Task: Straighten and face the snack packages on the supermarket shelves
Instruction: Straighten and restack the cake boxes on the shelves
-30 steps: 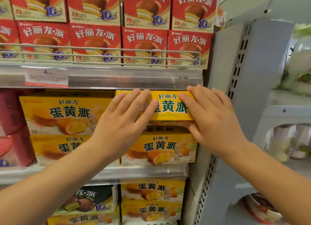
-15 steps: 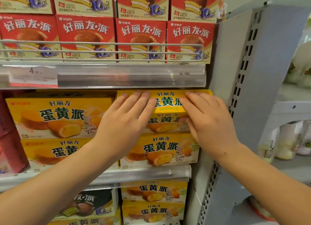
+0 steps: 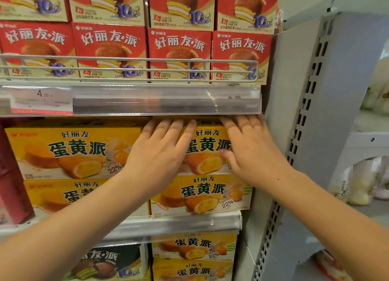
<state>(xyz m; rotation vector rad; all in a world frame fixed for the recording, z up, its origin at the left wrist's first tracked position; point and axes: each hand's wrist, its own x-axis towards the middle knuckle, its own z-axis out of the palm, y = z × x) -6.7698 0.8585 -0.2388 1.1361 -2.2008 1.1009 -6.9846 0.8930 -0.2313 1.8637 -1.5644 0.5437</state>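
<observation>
Both arms reach forward, left hand (image 3: pixel 160 152) and right hand (image 3: pixel 252 152) flat, fingers straight.

middle shelf (image 3: pixel 181 223), stacked yellow boxes (image 3: pixel 73 152)

A clear plastic price strip (image 3: pixel 166 99) runs along the front edge of the upper shelf, and a price tag (image 3: pixel 41 101) sits in it at 9 o'clock from its middle. A white wire rail (image 3: pixel 130 70) stands just above the strip, at 12 o'clock. A grey upright panel (image 3: pixel 299 133) with rows of slots rises at 3 o'clock from the strip. Past it, at 3 o'clock again, a pale neighbouring shelf (image 3: pixel 370 142) carries blurred pale bags (image 3: pixel 357 188) underneath.
</observation>
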